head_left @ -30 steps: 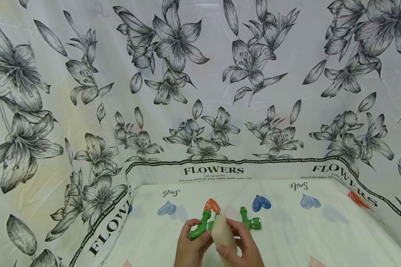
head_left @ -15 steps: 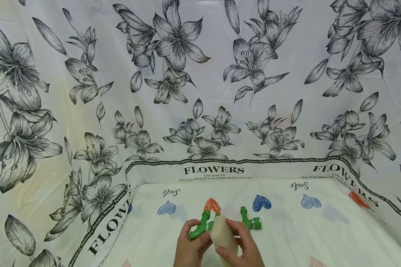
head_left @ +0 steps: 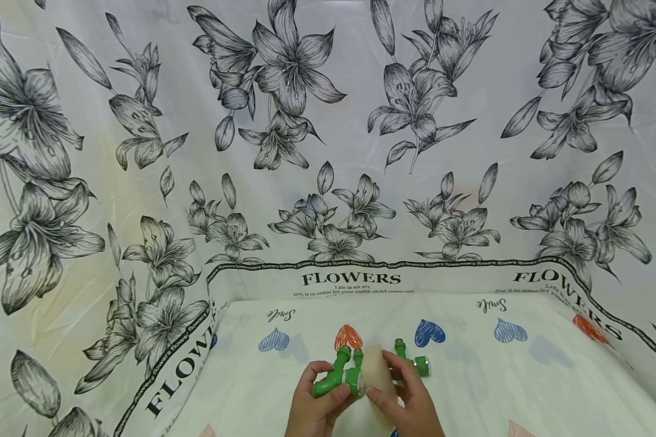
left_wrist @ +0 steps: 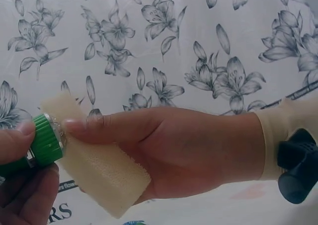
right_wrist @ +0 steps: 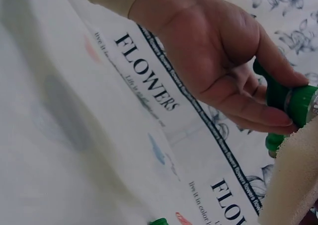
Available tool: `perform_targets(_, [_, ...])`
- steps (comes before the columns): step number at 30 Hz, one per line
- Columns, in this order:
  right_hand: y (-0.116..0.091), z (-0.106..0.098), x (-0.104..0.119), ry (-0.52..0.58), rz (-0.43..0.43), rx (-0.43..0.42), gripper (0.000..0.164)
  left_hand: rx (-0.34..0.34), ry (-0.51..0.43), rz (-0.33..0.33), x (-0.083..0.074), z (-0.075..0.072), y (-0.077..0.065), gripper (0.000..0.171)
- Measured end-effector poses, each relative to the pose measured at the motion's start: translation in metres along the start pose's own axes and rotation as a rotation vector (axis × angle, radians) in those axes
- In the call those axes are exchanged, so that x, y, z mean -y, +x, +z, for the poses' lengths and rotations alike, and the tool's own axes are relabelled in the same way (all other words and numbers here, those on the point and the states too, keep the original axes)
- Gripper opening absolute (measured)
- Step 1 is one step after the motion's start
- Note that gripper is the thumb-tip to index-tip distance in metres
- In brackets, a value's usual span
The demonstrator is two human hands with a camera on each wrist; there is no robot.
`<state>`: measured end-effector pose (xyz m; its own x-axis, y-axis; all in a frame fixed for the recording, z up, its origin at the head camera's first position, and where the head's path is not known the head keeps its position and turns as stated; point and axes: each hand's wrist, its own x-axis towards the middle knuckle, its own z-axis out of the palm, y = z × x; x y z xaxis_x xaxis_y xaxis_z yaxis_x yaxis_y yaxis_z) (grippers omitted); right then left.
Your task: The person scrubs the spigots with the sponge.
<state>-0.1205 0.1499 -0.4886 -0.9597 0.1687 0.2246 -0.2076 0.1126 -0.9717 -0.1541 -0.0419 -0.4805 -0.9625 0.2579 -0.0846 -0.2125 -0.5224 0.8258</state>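
Observation:
In the head view my left hand (head_left: 318,400) grips a green tap (head_left: 328,385), fingers and thumb around its round, ribbed end. My right hand (head_left: 412,397) holds a pale beige sponge (head_left: 376,370) just to the right of that end. From the left wrist, the right thumb lies right at the silvery face of the tap (left_wrist: 47,140), and the sponge (left_wrist: 109,173) slants down in front of the right palm. The right wrist view has the left hand (right_wrist: 213,56) pinching the tap (right_wrist: 300,106), with the sponge (right_wrist: 293,173) close below it.
A second green tap (head_left: 422,365) lies on the white cloth (head_left: 503,388) behind the right hand, partly hidden by it. Floral curtains (head_left: 350,200) hang at the back and sides. A black device (left_wrist: 297,166) is strapped on the right wrist.
The sponge has shifted right, off the tap's ribbed end, which now shows with its silvery face. The right hand has moved slightly right with it; the left hand keeps its grip, the tap turned slightly.

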Motion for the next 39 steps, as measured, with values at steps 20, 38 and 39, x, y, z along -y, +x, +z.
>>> perform_targets(20, [-0.003, 0.002, 0.003, 0.073, 0.064, 0.050, 0.062, 0.001, 0.032, 0.011, 0.003, -0.001, 0.001, 0.044])
perform_targets(38, [-0.010, 0.007, 0.020, -0.028, 0.113, 0.109, 0.069, -0.047, 0.018, 0.047, 0.007, -0.003, 0.003, 0.043])
perform_targets(39, [-0.009, 0.007, 0.019, -0.028, 0.105, 0.096, 0.069, -0.047, 0.018, 0.044, 0.007, -0.003, 0.003, 0.043])
